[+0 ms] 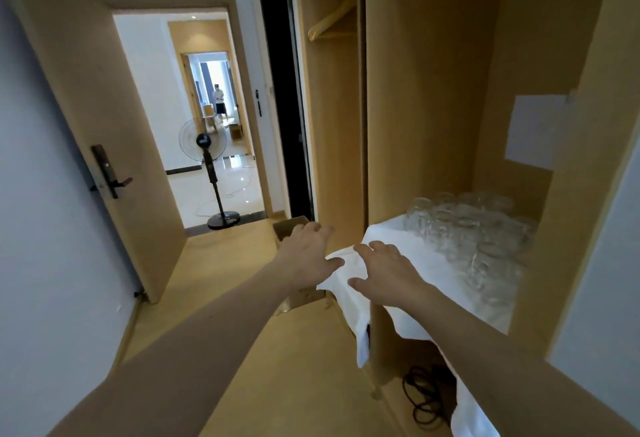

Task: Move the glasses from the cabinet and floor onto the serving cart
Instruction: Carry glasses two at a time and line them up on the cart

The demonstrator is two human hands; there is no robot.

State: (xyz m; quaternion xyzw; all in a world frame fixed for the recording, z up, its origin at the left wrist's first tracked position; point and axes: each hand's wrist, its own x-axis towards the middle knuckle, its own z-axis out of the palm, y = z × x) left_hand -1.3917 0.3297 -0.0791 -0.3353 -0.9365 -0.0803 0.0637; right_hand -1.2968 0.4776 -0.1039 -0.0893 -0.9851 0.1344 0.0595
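Several clear glasses [471, 228] stand packed together on a white cloth [398, 249] that covers a shelf inside the wooden cabinet [426, 90]. Both my arms reach forward. My left hand [306, 253] hovers with fingers spread over a cardboard box [289, 227] on the floor beside the cabinet, holding nothing. My right hand [384, 272] is spread, palm down, over the cloth's front left corner, short of the glasses. A bit of glass [284, 306] shows by the box under my left forearm. No serving cart is in view.
An open wooden door [104, 145] stands on the left. A standing fan [211, 166] is in the doorway ahead, with a person far off in a room beyond. Black cables [426, 398] lie on the floor under the shelf. A hanger [332, 21] hangs in the cabinet's left bay.
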